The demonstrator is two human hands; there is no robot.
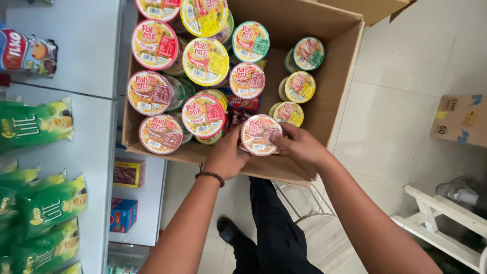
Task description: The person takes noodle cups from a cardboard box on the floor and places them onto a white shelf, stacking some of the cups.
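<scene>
Head view: I see my left hand (pixel 227 156) and right hand (pixel 299 144) both clasping a round red-lidded noodle cup (pixel 260 134) inside the brown cardboard box (pixel 332 76); it's probably light and crushable, best gripped by its sides.

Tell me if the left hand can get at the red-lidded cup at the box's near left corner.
Probably yes. The left hand rests on the cup with the pink lid, and the red-lidded cup sits close by on top in the cardboard box, its lid uncovered; nothing lies between them.
</scene>
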